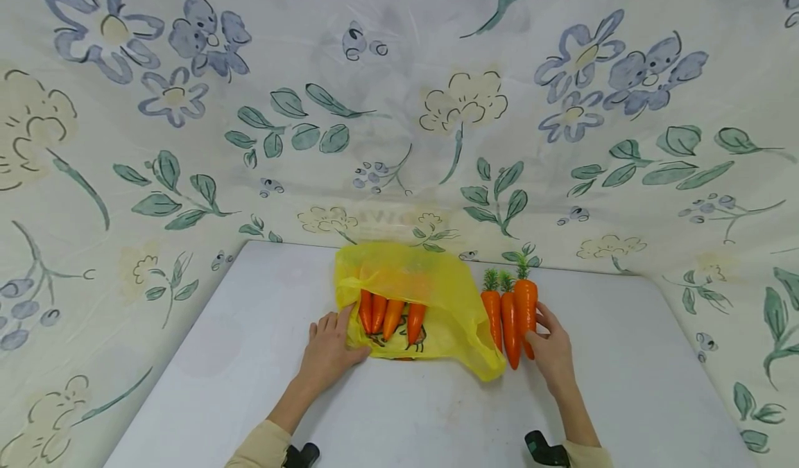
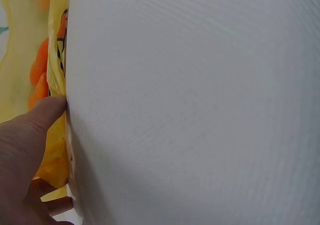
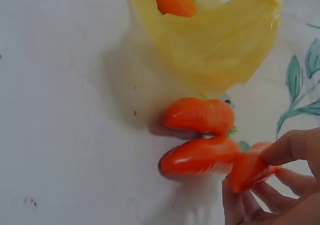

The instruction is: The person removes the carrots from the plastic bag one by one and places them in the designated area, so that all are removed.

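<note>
In the head view, a crumpled yellow translucent plastic bag point(image 1: 452, 315) lay on the white tabletop point(image 1: 250, 301); its film blurred the upper ends of the tapered, glossy orange carrots point(image 1: 394, 315) inside, leaving four tips plain. The left grip point(image 1: 327, 350), a bare hand, touched the bag's left edge; whether it pinched the film I could not tell. Right of the bag, the right grip point(image 1: 552, 350) pinched the outermost of three green-topped orange carrots point(image 1: 510, 322), fingers partly hidden behind it.

In the left wrist view, the thumb rested on the bag's edge; the frame cut off most of the bag and hand.

In the right wrist view, thumb and fingers gripped that carrot, covering its upper end.
</note>
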`<action>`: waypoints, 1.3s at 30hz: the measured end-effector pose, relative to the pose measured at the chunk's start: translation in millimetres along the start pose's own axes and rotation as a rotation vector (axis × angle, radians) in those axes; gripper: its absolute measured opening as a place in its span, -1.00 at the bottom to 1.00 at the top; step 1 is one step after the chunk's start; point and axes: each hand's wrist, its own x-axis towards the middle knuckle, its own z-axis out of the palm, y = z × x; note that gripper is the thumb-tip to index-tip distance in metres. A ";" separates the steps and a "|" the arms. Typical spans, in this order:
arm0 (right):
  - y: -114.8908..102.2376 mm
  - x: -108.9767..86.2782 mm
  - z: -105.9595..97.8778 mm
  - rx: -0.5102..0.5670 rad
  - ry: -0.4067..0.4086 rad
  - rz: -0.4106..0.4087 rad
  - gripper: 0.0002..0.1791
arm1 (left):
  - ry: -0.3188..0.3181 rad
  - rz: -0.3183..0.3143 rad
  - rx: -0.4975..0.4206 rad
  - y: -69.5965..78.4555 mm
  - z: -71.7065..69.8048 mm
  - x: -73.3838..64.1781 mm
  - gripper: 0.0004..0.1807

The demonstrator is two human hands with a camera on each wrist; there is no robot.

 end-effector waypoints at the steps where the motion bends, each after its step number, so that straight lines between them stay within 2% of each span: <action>1: 1.3 0.5 -0.2 -0.003 0.002 -0.002 -0.31 | 0.001 0.000 0.001 -0.1 0.1 0.2 -0.02; 21: 14.5 5.4 1.9 -0.014 0.017 0.028 -0.31 | 0.001 0.001 0.005 1.1 -0.8 -0.6 -0.03; 32: 19.1 6.7 5.2 -0.070 0.030 0.038 -0.32 | -0.002 -0.001 0.006 0.7 0.2 -0.8 -0.03; 39: 19.2 8.5 11.0 -0.170 0.025 0.009 -0.32 | -0.003 -0.001 0.004 0.7 0.0 -0.7 -0.03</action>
